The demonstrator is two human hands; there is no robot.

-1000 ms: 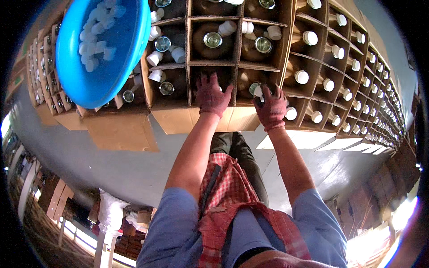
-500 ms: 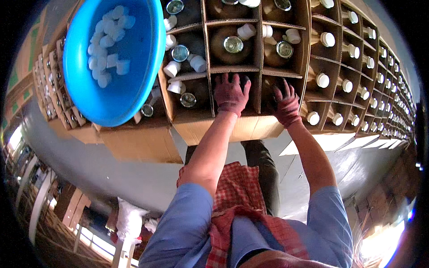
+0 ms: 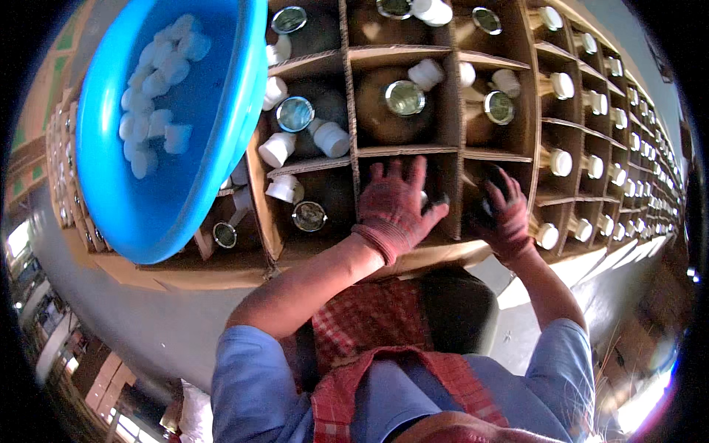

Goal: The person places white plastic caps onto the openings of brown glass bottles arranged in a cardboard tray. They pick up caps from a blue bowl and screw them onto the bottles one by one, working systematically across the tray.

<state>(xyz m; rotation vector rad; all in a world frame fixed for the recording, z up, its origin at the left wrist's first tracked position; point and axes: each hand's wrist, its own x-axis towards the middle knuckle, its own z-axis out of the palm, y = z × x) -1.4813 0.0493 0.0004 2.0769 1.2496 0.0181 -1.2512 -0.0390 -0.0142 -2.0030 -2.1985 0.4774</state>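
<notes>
Splayed open, my left hand (image 3: 395, 203) had pushed deeper into the cardboard divider (image 3: 443, 151); my right hand (image 3: 506, 210) gripped a dark bottle (image 3: 487, 196).

Both forearms reach up and forward from the lower edge, bare from blue short sleeves to the wrists. The left hand (image 3: 395, 203), in a red knit glove, spreads its fingers wide, palm away. The right hand (image 3: 506, 210), gloved alike, curls its dark-tipped fingers inward.
</notes>
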